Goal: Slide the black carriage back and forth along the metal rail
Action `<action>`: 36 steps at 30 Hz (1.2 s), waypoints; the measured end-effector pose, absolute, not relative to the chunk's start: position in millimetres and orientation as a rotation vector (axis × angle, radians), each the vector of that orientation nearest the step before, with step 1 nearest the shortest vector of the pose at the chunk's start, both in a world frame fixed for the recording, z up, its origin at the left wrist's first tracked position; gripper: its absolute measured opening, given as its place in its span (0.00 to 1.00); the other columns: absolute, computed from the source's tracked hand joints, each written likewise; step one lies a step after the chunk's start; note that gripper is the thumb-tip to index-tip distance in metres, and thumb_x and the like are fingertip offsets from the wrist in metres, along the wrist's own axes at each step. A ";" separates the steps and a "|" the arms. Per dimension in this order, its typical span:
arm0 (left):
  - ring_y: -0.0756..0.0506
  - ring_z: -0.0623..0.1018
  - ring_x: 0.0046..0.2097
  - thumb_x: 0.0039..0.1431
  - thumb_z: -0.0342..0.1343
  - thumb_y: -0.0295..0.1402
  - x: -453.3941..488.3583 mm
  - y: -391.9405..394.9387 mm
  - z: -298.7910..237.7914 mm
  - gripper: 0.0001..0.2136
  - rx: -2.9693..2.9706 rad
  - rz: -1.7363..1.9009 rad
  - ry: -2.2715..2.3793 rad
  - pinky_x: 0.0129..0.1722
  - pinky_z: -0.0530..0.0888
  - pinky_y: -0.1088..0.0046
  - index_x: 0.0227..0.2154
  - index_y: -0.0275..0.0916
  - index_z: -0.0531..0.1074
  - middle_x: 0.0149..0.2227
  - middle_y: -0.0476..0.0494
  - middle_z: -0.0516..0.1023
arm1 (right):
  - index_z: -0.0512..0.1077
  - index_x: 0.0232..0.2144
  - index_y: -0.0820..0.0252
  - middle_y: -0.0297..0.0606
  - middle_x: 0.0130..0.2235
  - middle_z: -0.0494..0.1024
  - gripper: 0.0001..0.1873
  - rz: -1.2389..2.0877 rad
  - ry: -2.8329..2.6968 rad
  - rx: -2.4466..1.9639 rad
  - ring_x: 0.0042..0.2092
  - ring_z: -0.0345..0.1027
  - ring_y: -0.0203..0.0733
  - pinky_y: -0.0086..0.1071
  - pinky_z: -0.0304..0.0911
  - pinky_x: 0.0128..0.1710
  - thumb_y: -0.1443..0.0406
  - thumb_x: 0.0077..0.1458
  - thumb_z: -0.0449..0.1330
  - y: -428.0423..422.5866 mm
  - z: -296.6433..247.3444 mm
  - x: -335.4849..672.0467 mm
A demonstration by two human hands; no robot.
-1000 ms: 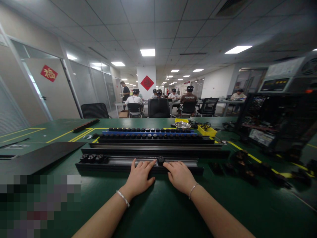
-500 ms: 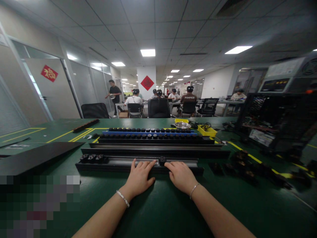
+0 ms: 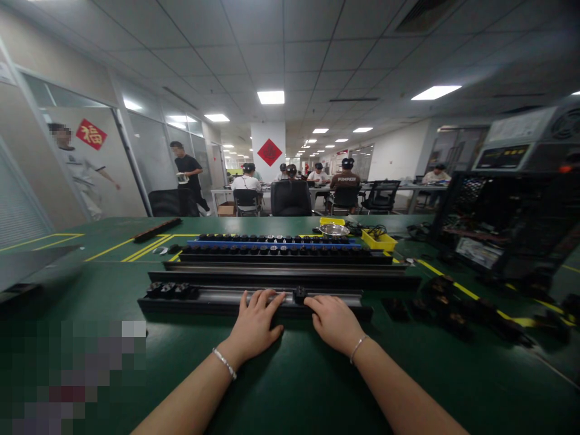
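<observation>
My left hand (image 3: 255, 320) lies with its fingers spread on the near edge of a long black rail (image 3: 217, 307). A small black block (image 3: 300, 294) sits in the rail's grey channel, just right of the left fingertips. My right hand (image 3: 334, 320) has its fingers stretched forward, the index fingertip against the block's right side. Its other fingers rest over the rail's front edge, and their undersides are hidden. At the rail's left end stand several similar black blocks (image 3: 168, 289) in a row.
Behind lies another long black rail (image 3: 385, 280), then rows of black parts along a blue strip (image 3: 272, 243). Loose black parts (image 3: 446, 299) and an open computer case (image 3: 475, 241) stand right. Farther back are a metal bowl (image 3: 334, 229) and yellow bin (image 3: 379, 240).
The block and my right hand have shifted slightly right; my left hand has hardly moved. A dark panel at left has slid leftward. One person moved left, and another appears by the door.
</observation>
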State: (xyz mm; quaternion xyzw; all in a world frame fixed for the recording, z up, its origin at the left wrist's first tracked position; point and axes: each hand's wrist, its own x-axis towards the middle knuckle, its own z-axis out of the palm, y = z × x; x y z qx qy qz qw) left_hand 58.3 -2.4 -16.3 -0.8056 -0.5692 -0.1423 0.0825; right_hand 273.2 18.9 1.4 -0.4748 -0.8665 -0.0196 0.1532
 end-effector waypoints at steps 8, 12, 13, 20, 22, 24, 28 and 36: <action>0.34 0.49 0.64 0.51 0.54 0.41 56.8 0.3 -18.9 0.33 -2.402 -0.352 -1.699 0.58 0.44 0.44 0.60 0.53 0.48 0.64 0.44 0.51 | 0.68 0.46 0.54 0.38 0.45 0.73 0.19 -0.064 -2.485 -1.369 0.48 0.63 0.41 0.35 0.53 0.49 0.68 0.53 0.48 19.4 2.6 276.3; 0.35 0.51 0.63 0.52 0.53 0.41 56.2 0.6 -18.7 0.33 -2.403 -0.348 -1.688 0.57 0.46 0.44 0.60 0.53 0.48 0.63 0.44 0.52 | 0.68 0.44 0.54 0.37 0.43 0.74 0.18 -0.087 -2.475 -1.362 0.46 0.64 0.41 0.34 0.54 0.48 0.69 0.53 0.48 20.4 1.3 278.6; 0.35 0.51 0.63 0.52 0.53 0.41 56.3 0.5 -18.5 0.33 -2.402 -0.345 -1.687 0.57 0.46 0.44 0.60 0.53 0.48 0.63 0.44 0.52 | 0.69 0.43 0.54 0.37 0.43 0.74 0.17 -0.091 -2.475 -1.362 0.46 0.64 0.41 0.34 0.54 0.48 0.69 0.52 0.48 20.5 1.4 279.2; 0.34 0.50 0.63 0.52 0.53 0.41 56.5 0.9 -17.4 0.33 -2.410 -0.327 -1.698 0.57 0.46 0.44 0.60 0.53 0.48 0.63 0.44 0.52 | 0.69 0.40 0.55 0.37 0.42 0.75 0.15 -0.088 -2.470 -1.382 0.45 0.64 0.40 0.33 0.54 0.47 0.69 0.52 0.48 20.1 4.2 282.0; 0.34 0.51 0.63 0.52 0.53 0.41 56.2 1.2 -18.0 0.33 -2.412 -0.334 -1.692 0.57 0.46 0.44 0.60 0.53 0.48 0.63 0.44 0.52 | 0.70 0.40 0.55 0.37 0.41 0.75 0.15 -0.080 -2.470 -1.385 0.45 0.65 0.40 0.33 0.54 0.47 0.69 0.53 0.48 20.2 4.6 282.3; 0.35 0.51 0.63 0.52 0.53 0.41 55.9 1.3 -19.0 0.33 -2.411 -0.350 -1.684 0.57 0.46 0.44 0.60 0.53 0.48 0.63 0.44 0.52 | 0.70 0.39 0.55 0.37 0.41 0.75 0.15 -0.076 -2.461 -1.385 0.44 0.65 0.40 0.33 0.55 0.46 0.69 0.53 0.48 20.6 4.5 282.9; 0.35 0.51 0.63 0.52 0.53 0.41 55.4 1.7 -20.7 0.33 -2.409 -0.369 -1.674 0.57 0.46 0.44 0.60 0.53 0.48 0.63 0.44 0.52 | 0.70 0.39 0.56 0.36 0.39 0.75 0.14 -0.068 -2.443 -1.397 0.42 0.65 0.40 0.33 0.55 0.45 0.69 0.52 0.48 21.4 4.0 285.4; 0.35 0.51 0.63 0.52 0.53 0.41 55.1 2.1 -19.8 0.33 -2.410 -0.352 -1.670 0.57 0.47 0.44 0.60 0.54 0.47 0.63 0.44 0.52 | 0.70 0.36 0.55 0.35 0.36 0.75 0.12 -0.082 -2.419 -1.393 0.40 0.66 0.39 0.32 0.55 0.42 0.68 0.52 0.48 23.4 3.2 290.0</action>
